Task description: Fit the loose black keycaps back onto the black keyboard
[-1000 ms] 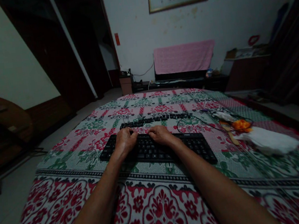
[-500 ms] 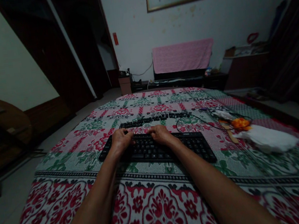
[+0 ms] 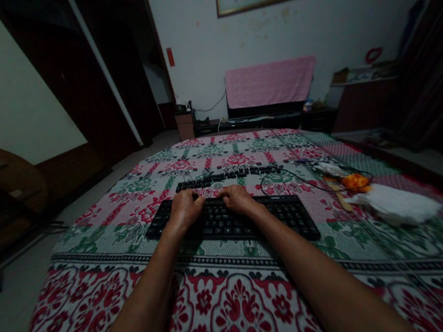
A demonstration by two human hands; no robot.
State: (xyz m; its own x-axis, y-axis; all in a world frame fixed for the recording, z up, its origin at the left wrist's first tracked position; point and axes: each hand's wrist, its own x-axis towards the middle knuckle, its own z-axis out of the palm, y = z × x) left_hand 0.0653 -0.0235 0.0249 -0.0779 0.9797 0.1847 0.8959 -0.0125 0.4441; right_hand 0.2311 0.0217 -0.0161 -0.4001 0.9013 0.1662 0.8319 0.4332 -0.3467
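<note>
A black keyboard (image 3: 288,214) lies on a red, green and white flowered cloth (image 3: 230,305). Both my hands rest on its left half, near the far edge. My left hand (image 3: 185,209) is curled into a loose fist over the top rows, and its fingertips are hidden. My right hand (image 3: 238,199) sits close beside it, fingers bent down onto the keys. Whether either pinches anything is hidden. Just beyond the keyboard lies a row of loose black keycaps (image 3: 226,176). A thin black cable (image 3: 287,176) loops to the right of them.
To the right on the cloth lie a white cloth bundle (image 3: 396,206), an orange object (image 3: 355,182) and a small wooden stick (image 3: 341,200). A low cabinet with a pink cover (image 3: 271,81) stands at the far wall. Dark wooden furniture (image 3: 1,182) is at the left.
My left hand slid a little left along the keyboard's top rows, then back right. My right hand stays almost in place.
</note>
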